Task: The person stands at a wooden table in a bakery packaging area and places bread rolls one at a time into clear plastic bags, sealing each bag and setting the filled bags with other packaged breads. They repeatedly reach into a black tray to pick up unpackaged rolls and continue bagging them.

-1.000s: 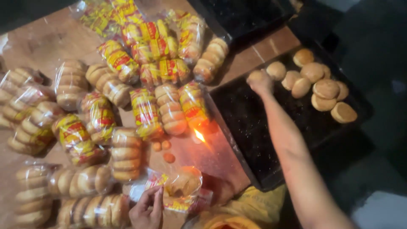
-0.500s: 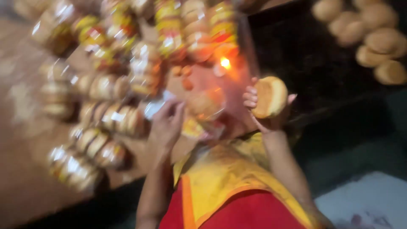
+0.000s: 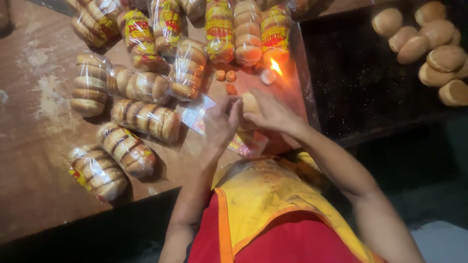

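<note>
My right hand (image 3: 272, 113) holds a round bread bun (image 3: 250, 103) and presses it against the mouth of a clear plastic bag (image 3: 201, 112) with a red and yellow label. My left hand (image 3: 222, 122) grips that bag at its open end. Both hands meet over the wooden table (image 3: 34, 160), just in front of my yellow and red apron (image 3: 273, 204). A small candle flame (image 3: 276, 67) burns a little beyond my hands. Part of the bag is hidden under my fingers.
Several sealed bags of buns (image 3: 141, 117) lie across the table to the left and top. A dark baking tray (image 3: 360, 83) on the right carries several loose buns (image 3: 429, 48) at its far corner. Small orange pieces (image 3: 226, 77) lie near the flame.
My right hand took a bun from the tray, carried it left and now has it at the bag that my left hand holds. The camera view shifted.
</note>
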